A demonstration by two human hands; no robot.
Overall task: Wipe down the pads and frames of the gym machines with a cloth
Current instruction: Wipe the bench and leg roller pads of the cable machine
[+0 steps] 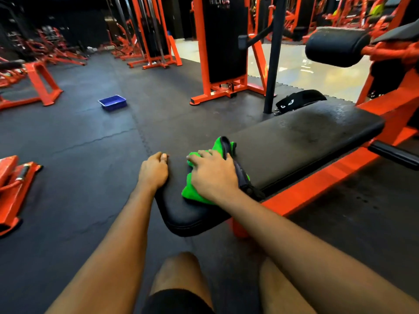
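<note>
Knees [181,268], then right hand [213,175] flat on bunched bright-green cloth [192,194] atop pad [294,143]

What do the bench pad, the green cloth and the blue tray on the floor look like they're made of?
Bench pad: likely black vinyl or faux leather over padding; slight sheen, seamed rounded edge.
Green cloth: probably microfibre or similar fabric; matte, soft bunched folds.
Blue tray: looks like moulded plastic; uniform colour, thin rigid walls.

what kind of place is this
A gym, probably a commercial one. Orange-framed weight-stack machines stand on black rubber floor mats, and the right hand presses a green cloth onto a padded bench on an orange frame.
</note>
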